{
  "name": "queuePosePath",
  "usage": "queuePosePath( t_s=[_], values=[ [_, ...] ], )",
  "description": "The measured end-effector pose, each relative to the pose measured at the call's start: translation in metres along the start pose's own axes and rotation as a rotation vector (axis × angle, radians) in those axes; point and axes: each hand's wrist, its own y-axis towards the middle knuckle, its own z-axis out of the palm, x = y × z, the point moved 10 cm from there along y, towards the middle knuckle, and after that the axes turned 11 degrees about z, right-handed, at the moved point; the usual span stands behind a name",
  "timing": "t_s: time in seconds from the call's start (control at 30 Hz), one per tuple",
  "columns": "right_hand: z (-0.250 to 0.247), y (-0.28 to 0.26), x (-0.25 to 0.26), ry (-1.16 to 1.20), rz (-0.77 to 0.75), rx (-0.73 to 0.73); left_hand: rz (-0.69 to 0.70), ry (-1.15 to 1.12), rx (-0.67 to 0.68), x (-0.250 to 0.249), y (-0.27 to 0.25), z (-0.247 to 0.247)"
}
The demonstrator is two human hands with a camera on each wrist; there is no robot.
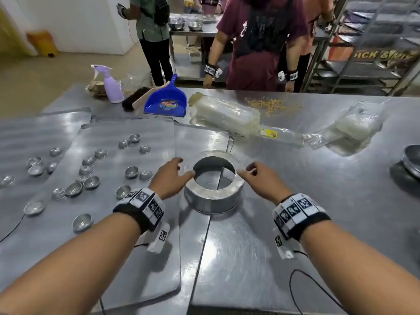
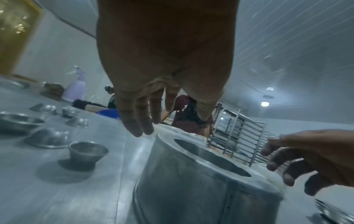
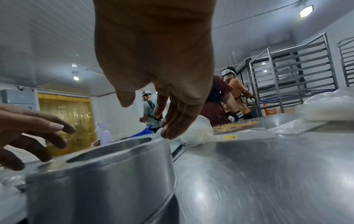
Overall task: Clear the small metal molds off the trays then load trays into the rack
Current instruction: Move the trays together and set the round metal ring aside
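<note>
A round, bottomless metal ring tin (image 1: 212, 198) stands on the steel table where two tray edges meet. My left hand (image 1: 185, 168) reaches its left rim with straight fingers. On the right rim, the loosely bent fingers of my right hand (image 1: 247, 171) hold nothing. The wrist views show both hands just over the tin (image 2: 191, 189) (image 3: 99, 181), left hand (image 2: 172, 124) and right hand (image 3: 147, 119) with fingers extended. Several small metal molds (image 1: 86, 170) (image 2: 87, 151) lie scattered on flat metal trays (image 1: 136, 258) to the left. The tray rack (image 1: 375, 42) (image 3: 293, 72) stands at the far right.
Along the far side lie a blue dustpan (image 1: 167, 101), a brush (image 1: 134, 98), a lilac spray bottle (image 1: 111, 87), two plastic bags (image 1: 227, 114), and crumbs (image 1: 270, 104). A metal bowl (image 1: 412, 160) sits at the right edge. People (image 1: 256, 42) stand across the table.
</note>
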Motion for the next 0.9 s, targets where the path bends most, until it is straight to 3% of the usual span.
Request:
queuePosePath(
  t_s=[0.2,0.5,0.9],
  values=[
    [0.038,0.025,-0.018,0.029,0.174,0.185,-0.201,-0.064,0.158,0.031,0.013,0.034],
    [0.071,0.027,-0.036,0.277,0.254,0.345,-0.218,-0.472,0.134,0.052,0.013,0.069],
    [0.056,0.023,-0.025,0.422,0.113,0.254,-0.06,-0.578,0.014,0.029,0.011,0.052]
  ],
)
